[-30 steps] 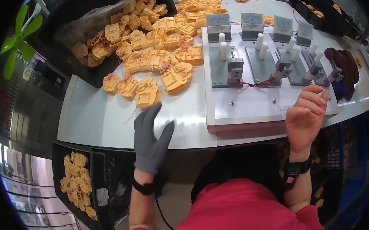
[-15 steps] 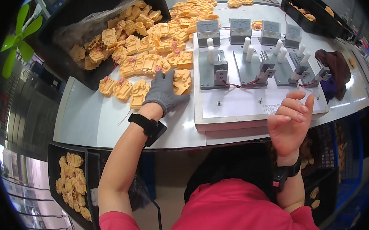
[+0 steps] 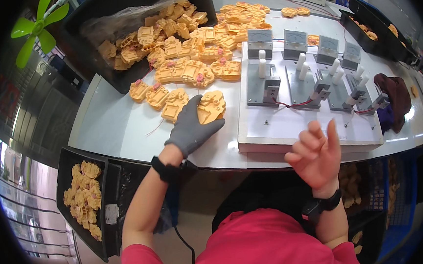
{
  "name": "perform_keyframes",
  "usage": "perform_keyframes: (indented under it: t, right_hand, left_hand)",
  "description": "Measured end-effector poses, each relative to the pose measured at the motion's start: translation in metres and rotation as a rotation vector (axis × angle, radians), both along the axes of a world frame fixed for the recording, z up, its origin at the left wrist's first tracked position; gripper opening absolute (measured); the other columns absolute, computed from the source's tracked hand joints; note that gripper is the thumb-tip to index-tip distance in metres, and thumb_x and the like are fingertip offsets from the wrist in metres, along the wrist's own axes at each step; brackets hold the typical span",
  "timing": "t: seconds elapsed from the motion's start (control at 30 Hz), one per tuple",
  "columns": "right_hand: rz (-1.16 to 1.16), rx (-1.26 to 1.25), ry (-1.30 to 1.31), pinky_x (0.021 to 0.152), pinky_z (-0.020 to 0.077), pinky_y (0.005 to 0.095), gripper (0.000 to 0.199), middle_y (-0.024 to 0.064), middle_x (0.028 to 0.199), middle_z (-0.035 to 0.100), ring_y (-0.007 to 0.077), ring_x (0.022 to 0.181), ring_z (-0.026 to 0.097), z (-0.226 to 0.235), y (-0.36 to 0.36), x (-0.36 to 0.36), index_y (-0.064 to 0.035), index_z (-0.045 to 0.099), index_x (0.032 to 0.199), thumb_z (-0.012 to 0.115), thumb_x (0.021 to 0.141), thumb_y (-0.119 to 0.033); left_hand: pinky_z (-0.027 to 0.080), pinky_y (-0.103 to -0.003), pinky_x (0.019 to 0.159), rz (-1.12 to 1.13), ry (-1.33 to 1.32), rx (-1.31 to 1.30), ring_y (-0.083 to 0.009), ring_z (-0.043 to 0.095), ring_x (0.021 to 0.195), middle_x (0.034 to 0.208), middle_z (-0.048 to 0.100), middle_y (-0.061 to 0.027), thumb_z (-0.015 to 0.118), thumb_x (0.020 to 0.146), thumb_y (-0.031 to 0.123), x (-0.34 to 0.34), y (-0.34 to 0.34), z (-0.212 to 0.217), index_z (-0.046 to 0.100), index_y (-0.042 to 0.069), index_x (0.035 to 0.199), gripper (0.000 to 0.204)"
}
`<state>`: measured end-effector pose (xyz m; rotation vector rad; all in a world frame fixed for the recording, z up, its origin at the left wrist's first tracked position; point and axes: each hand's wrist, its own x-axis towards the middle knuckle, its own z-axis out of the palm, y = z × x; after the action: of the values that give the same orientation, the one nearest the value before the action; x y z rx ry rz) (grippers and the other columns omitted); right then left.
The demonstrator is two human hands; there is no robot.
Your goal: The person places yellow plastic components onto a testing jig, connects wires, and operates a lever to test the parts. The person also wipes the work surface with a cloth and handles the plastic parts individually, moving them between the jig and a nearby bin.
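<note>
Part (image 3: 214,105) pinched in the gloved left hand (image 3: 191,127)! Right hand (image 3: 317,156) raised, loosely curled, holding nothing; metered fixture (image 3: 289,125), right of the left hand, unloaded; plenty more parts (image 3: 184,72) beyond.

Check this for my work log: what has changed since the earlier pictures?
The gloved left hand reached forward, gripped a yellow part and drew it slightly toward the person. The bare right hand shifted left. The other yellow parts and white board stayed put.
</note>
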<state>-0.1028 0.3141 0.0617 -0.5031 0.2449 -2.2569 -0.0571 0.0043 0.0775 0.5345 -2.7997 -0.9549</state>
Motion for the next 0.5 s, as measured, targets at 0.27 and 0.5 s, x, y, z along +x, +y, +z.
perform_keyframes:
  t: [0.27, 0.5]
  right_hand:
    - [0.119, 0.664, 0.516, 0.099, 0.0463, 0.0298, 0.057, 0.0136, 0.139, 0.057, 0.0158, 0.116, 0.059, 0.019, -0.05, 0.038, -0.0016, 0.028, 0.156, 0.051, 0.108, -0.021]
    - [0.082, 0.692, 0.531, 0.095, 0.0467, 0.0282, 0.051, 0.0072, 0.128, 0.061, 0.0126, 0.109, 0.06, 0.017, -0.06, 0.042, -0.0003, 0.035, 0.152, 0.049, 0.11, -0.025]
  left_hand:
    - [0.051, -0.046, 0.096, -0.114, 0.364, -0.262, -0.0393, 0.057, 0.114, 0.123, 0.055, -0.0224, 0.088, 0.073, 0.039, 0.102, 0.058, 0.037, 0.031, 0.002, 0.154, 0.105]
    - [0.052, -0.045, 0.094, -0.135, 0.308, -0.234, -0.0386, 0.057, 0.114, 0.125, 0.054, -0.0229, 0.088, 0.072, 0.038, 0.115, 0.079, 0.046, 0.03, -0.003, 0.153, 0.108]
